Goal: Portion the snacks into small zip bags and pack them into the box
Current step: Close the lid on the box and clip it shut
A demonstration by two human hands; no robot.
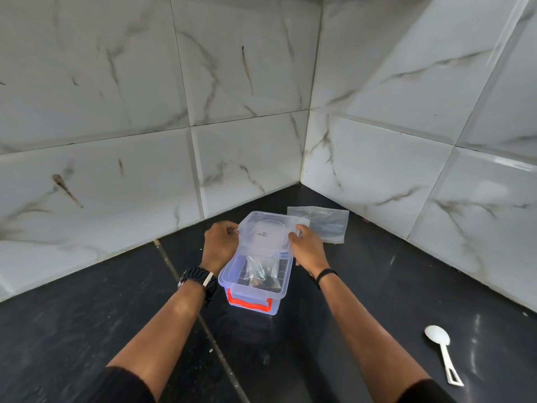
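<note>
**Fingers on both sides hold the clear lid over the open box**

Fingers [232, 228] of the left hand [220, 245] curl round the left edge of the clear rectangular plastic lid [267, 232], and the fingers [299, 228] of the right hand [306, 248] curl round its right edge, so both hands grip the lid between them. It is held tilted, its far part raised above the far half of the box while the near half of the box lies uncovered.

That small translucent plastic box [255, 286] with a pale bluish tint stands on the black glossy stone table [87, 315], near the corner where the white marble-patterned wall tiles [116, 112] meet. An orange-red latch handle [250, 303] hangs on its near end wall. Inside it stands one small clear zip bag [260, 271], upright and crinkled, with a little heap of dark brown snack pieces [261, 283] at its bottom; what the pieces are cannot be told. A faint dark mark shows on the top of the lid.

Just beyond the box, to its right, a flat silvery-grey pouch [328, 225] lies on the table. Well apart, at the near right, a white plastic spoon [440, 350] lies with its bowl toward the wall. A black braided watch strap [200, 280] sits on the left wrist and a thin black band [327, 273] on the right.
</note>
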